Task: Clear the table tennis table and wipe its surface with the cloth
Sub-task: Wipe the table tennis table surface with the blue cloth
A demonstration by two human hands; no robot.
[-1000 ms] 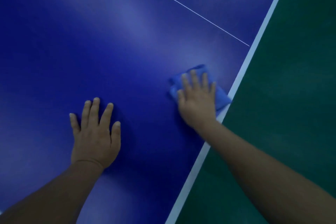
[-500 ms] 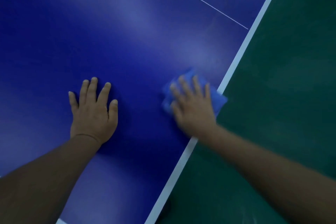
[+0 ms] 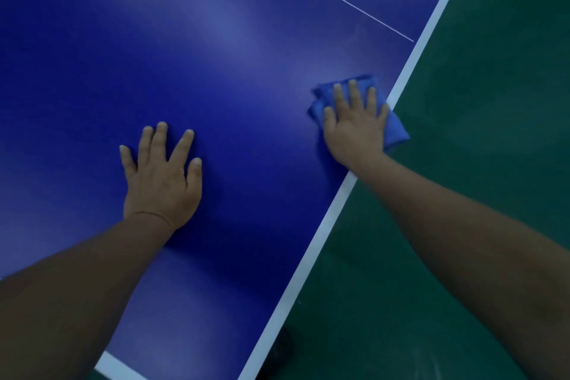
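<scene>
Head view: a bunched-up blue cloth (image 3: 396,129) lies at the table's (image 3: 216,25) white edge, right of the middle, one corner poking past it. The right hand (image 3: 354,126) presses it, fingers spread. The left hand (image 3: 162,176) lies flat, fingers spread, lower left.

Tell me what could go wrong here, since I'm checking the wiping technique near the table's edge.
The cloth already hangs partly past the white edge line; the right hand only presses it flat, so another outward stroke might let it drop to the green floor. The left hand rests flat on the table and may smudge the surface there.
</scene>
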